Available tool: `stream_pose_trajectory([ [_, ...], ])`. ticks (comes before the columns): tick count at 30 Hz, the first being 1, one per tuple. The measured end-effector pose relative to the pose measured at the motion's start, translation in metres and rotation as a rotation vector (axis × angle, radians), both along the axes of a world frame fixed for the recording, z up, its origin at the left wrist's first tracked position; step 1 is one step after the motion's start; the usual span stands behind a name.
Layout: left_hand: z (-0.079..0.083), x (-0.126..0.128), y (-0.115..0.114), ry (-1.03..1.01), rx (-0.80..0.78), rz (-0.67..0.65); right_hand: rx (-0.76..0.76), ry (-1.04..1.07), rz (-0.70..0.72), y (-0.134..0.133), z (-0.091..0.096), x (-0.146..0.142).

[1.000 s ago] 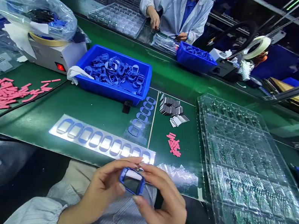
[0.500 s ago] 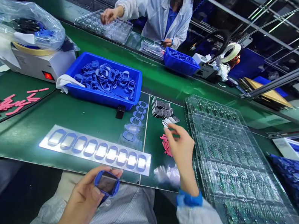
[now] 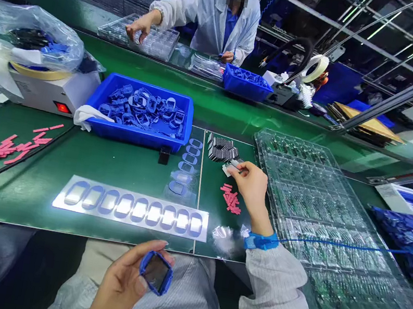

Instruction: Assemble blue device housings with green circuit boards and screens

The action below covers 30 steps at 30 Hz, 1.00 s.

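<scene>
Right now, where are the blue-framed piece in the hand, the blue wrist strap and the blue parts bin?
Blue-framed piece (image 3: pixel 155 272), head view, on its dark centre.
Blue wrist strap (image 3: pixel 261 241), head view, on the band.
Blue parts bin (image 3: pixel 134 137), head view, on its front wall.

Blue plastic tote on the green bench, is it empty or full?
Partly filled: the blue plastic tote holds a loose pile of blue frames, lying below its rim.

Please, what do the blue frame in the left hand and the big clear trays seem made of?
The blue frame looks like matte rubber or silicone, from its dull surface. The clear trays look like thin glossy plastic, see-through and reflective.
</scene>
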<state>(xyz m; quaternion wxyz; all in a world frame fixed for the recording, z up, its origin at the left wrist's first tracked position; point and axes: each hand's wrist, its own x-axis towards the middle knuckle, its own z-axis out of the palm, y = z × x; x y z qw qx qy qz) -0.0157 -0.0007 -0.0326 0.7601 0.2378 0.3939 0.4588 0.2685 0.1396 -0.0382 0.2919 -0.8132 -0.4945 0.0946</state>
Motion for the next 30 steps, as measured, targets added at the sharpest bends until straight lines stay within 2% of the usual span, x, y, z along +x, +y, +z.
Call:
stream_pose_trajectory([
  [3, -0.003, 0.004, 0.000, -0.012, 0.012, -0.025, 0.090, 0.160, 0.046, -0.017, 0.013, -0.008],
  [5, -0.004, 0.007, 0.001, 0.000, 0.090, -0.078, 0.103, 0.312, 0.119, -0.039, 0.024, -0.021],
  [7, -0.005, 0.011, 0.003, 0.026, 0.183, -0.130, 0.029, 0.510, 0.257, -0.066, 0.034, -0.040],
  [9, -0.003, 0.015, 0.006, 0.012, 0.238, -0.197, -0.107, 0.717, 0.429, -0.092, 0.040, -0.058],
  [13, 0.005, 0.023, 0.009, -0.185, 0.261, -0.368, -0.343, 1.045, 0.666, -0.127, 0.036, -0.082],
  [16, 0.010, 0.027, 0.008, -0.340, 0.231, -0.438, -0.411, 1.175, 0.726, -0.135, 0.025, -0.087],
  [18, 0.011, 0.027, 0.006, -0.369, 0.192, -0.444, -0.424, 1.213, 0.745, -0.137, 0.020, -0.087],
  [22, 0.008, 0.023, 0.003, -0.354, 0.136, -0.415, -0.390, 1.206, 0.754, -0.142, 0.018, -0.086],
  [24, 0.006, 0.021, 0.003, -0.322, 0.100, -0.365, -0.239, 1.092, 0.659, -0.146, 0.023, -0.083],
  [26, 0.006, 0.020, 0.003, -0.307, 0.056, -0.335, 0.026, 0.808, 0.566, -0.148, 0.032, -0.079],
  [27, 0.007, 0.020, 0.003, -0.314, 0.035, -0.336, 0.143, 0.633, 0.566, -0.149, 0.038, -0.077],
  [28, 0.007, 0.021, 0.004, -0.329, 0.018, -0.343, 0.224, 0.466, 0.609, -0.149, 0.043, -0.076],
  [30, 0.010, 0.023, 0.004, -0.360, 0.010, -0.358, 0.248, 0.241, 0.799, -0.147, 0.051, -0.074],
])
